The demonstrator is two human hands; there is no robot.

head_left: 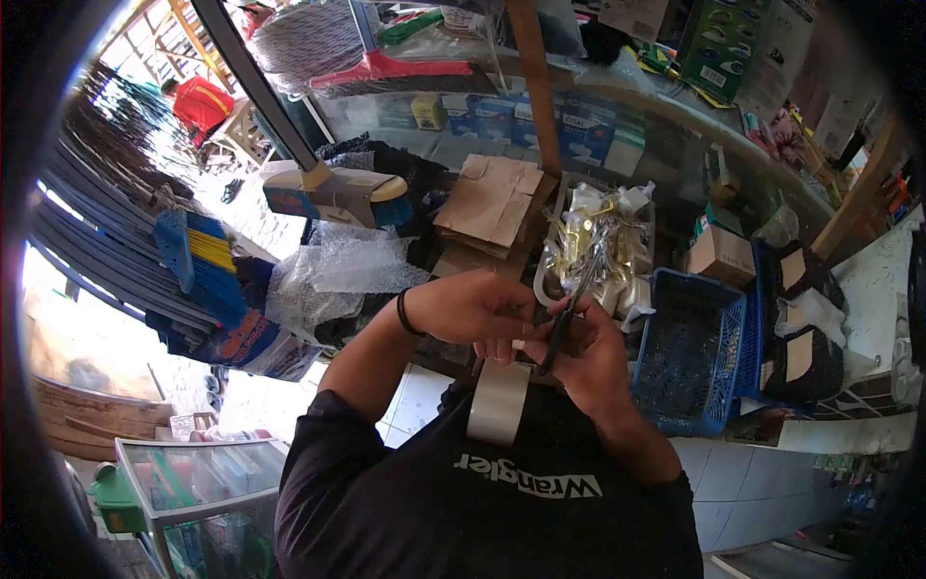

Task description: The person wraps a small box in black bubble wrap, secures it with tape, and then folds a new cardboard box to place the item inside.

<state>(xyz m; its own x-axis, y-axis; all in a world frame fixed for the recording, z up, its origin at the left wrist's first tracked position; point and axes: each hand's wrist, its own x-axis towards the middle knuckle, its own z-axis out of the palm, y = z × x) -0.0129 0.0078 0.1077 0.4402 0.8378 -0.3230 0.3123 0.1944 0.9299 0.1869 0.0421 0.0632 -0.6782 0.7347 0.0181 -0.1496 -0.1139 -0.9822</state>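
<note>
While our right hand [592, 359] grips a dark tool [557, 344], our left hand [471, 307] curls near a white roll [498, 403]. We cannot tell what the left holds.

The left hand [468, 307] turns its back to the camera, so whatever its curled fingers pinch is hidden. The right hand [596, 359] covers part of a slim black tool [558, 343], leaving its exact kind unclear. Where a broad, glossy whitish band [497, 405] meets the left fingers cannot be made out. A distant person in red [204, 104] is too small for detail. The top edge cuts off a green printed package [719, 48].
</note>
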